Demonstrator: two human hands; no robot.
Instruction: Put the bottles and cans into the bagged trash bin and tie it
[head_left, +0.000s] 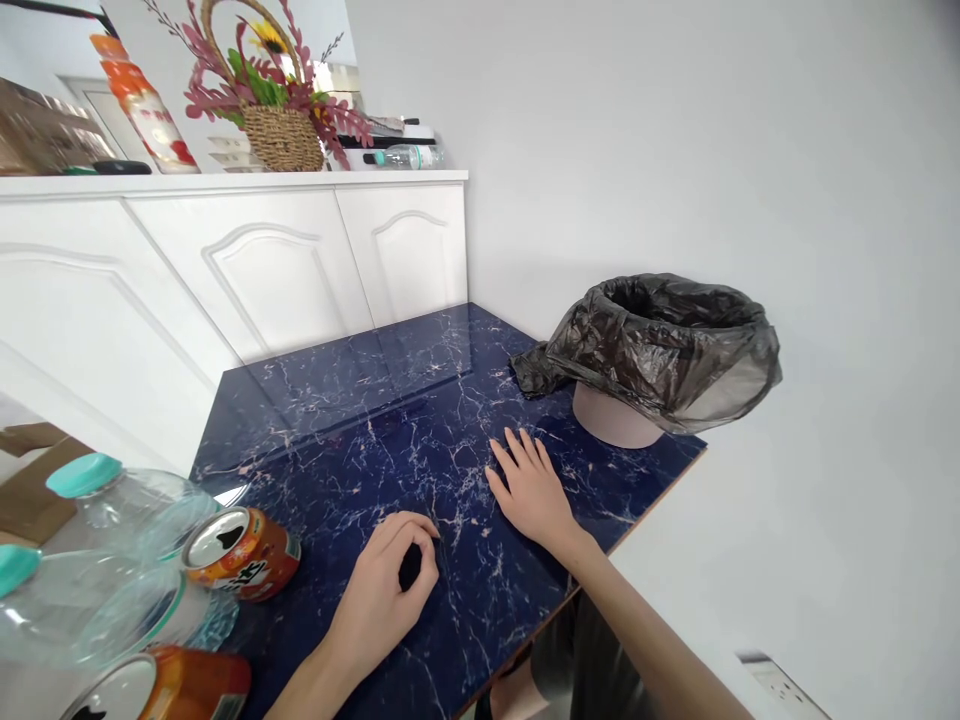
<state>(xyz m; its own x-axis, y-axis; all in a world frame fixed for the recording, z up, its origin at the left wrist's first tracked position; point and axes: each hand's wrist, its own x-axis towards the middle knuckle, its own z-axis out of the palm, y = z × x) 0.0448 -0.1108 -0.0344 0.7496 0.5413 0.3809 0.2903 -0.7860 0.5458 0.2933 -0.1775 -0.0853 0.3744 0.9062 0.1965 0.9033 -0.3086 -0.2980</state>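
My left hand rests on the dark blue marbled tabletop. Its thumb and index finger curl into a ring, and only the table shows through the gap. My right hand lies flat on the same surface with fingers stretched out, just in front of the bin. Left of my left hand stands an opened orange drink can, and a second orange can is closer to me. Two clear plastic bottles with teal caps, a rear bottle and a front bottle, stand beside the cans.
A pale bin lined with a black plastic bag sits at the table's right corner. White cabinets border the far side, topped by a flower basket, an orange bottle and a lying clear bottle. A cardboard box is at left.
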